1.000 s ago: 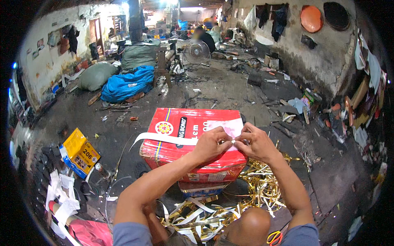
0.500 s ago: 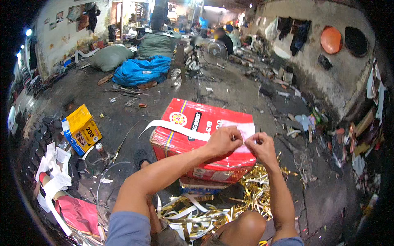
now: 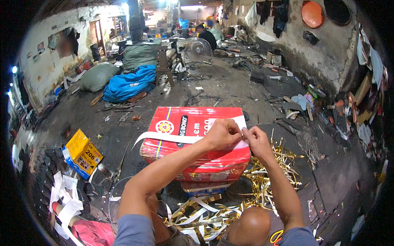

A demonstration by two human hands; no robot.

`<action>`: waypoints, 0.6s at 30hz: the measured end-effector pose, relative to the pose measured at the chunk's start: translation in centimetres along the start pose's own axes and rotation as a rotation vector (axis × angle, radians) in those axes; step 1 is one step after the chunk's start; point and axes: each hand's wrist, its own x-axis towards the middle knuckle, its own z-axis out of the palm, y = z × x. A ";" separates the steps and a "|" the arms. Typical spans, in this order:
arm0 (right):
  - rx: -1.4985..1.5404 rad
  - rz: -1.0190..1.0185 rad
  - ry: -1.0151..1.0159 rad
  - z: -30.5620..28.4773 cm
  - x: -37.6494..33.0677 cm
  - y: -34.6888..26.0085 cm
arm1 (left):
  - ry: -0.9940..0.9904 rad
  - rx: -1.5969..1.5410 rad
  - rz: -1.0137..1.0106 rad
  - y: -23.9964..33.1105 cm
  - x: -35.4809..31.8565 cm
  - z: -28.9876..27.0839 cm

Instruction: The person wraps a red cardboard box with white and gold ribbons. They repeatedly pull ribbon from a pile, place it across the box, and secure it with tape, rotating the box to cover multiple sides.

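Observation:
A red carton [image 3: 193,158] wrapped in clear tape stands in front of my knees. A long white strip [image 3: 164,137] lies across its top, its free end curling off the left side. My left hand [image 3: 223,133] is closed in a pinch over the right part of the carton, and the strip runs in under it. My right hand [image 3: 256,141] is beside it, thumb and fingers pressed together, almost touching the left fingertips. What lies between the right fingertips is too small to make out. Pale paper [image 3: 239,121] shows on the carton behind the fingers.
Gold and white strip scraps [image 3: 271,176] heap around the carton's right and near sides. A yellow box [image 3: 84,153] and white papers [image 3: 67,197] lie at left. Farther off are a blue sack [image 3: 130,84], a standing fan [image 3: 199,50] and a seated person [image 3: 207,37]. Debris lines the right wall.
The view has shifted, so the carton appears lower and more squarely placed. Both hands stay pinched close together over the carton's right part, with the strip still beneath the left one.

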 end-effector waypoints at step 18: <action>0.760 0.496 -0.190 -2.3 0.3 -0.9 | 0.080 -0.163 -0.017 0.2 0.1 2.7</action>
